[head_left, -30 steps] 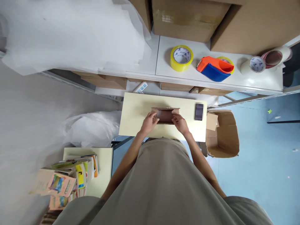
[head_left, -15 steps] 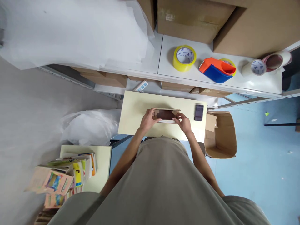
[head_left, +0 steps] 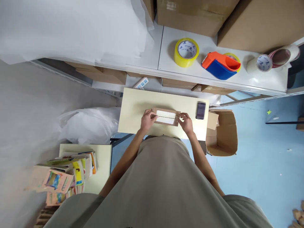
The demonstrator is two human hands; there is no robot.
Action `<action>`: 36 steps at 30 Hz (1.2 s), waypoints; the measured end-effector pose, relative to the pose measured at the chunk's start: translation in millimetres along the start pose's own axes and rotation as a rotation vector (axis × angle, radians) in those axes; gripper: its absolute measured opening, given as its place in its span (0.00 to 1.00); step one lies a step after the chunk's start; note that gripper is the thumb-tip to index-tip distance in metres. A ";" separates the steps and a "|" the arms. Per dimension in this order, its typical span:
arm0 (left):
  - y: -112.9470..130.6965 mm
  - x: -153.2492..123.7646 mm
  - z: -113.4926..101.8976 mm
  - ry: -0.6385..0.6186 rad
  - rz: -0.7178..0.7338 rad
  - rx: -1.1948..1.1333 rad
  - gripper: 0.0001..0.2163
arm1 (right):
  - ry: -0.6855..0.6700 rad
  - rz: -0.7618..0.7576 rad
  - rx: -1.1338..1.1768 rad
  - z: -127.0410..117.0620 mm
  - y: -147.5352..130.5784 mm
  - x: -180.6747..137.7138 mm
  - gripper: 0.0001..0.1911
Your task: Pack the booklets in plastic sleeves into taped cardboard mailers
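A small cardboard box (head_left: pixel 165 122) lies on the pale yellow tabletop (head_left: pixel 133 109), right in front of my body. Its top shows two white flaps that meet along a thin dark seam, with brown cardboard around them. At the box's left end, my left hand (head_left: pixel 147 121) is closed, thumb and fingers at the edge and the end of the seam. My right hand (head_left: pixel 186 123) grips the opposite end with bent fingers, its fingertips at the right edge. The inside of the box is hidden. A dark, pixelated phone-like object (head_left: pixel 200 110) lies to the right of my right hand.
Behind the table, a shelf (head_left: pixel 163 68) holds a yellow tape roll (head_left: pixel 178 60), an orange and blue tape dispenser (head_left: pixel 220 66) and large cartons (head_left: pixel 190 19). An open carton (head_left: pixel 226 133) stands at the table's right. Books (head_left: pixel 78 171) are piled at lower left.
The white flaps have come down over the box's dark opening, so the top now looks flat. My hands stay at its two ends. The whole view has shifted slightly.
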State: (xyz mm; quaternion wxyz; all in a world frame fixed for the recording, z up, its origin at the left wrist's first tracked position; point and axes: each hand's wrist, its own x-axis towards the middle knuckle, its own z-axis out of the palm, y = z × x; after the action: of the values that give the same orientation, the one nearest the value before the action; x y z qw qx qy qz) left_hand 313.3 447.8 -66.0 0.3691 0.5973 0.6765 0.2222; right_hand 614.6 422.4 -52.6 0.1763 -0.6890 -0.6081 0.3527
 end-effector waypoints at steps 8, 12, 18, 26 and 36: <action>-11.0 8.3 -4.5 -0.025 -0.074 -0.210 0.05 | 0.019 0.025 0.096 4.7 4.1 1.5 0.15; -9.1 14.6 -0.1 0.018 -0.104 -0.125 0.05 | 0.005 0.024 0.124 4.4 5.9 5.1 0.17; -5.9 21.2 7.8 0.022 -0.129 -0.087 0.04 | 0.070 0.125 0.330 9.9 16.8 8.2 0.17; -16.8 37.4 1.5 -0.023 -0.182 -0.253 0.09 | 0.087 0.131 0.440 15.7 23.5 19.4 0.18; 22.8 29.1 -12.6 0.109 0.032 -0.087 0.07 | 0.107 -0.001 0.310 -4.1 -1.9 9.8 0.17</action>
State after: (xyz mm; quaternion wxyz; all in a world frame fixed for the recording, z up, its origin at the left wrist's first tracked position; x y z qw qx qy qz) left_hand 317.9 482.2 -47.9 0.3537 0.5784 0.6758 0.2893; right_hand 616.3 433.0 -51.2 0.3131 -0.6709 -0.5365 0.4051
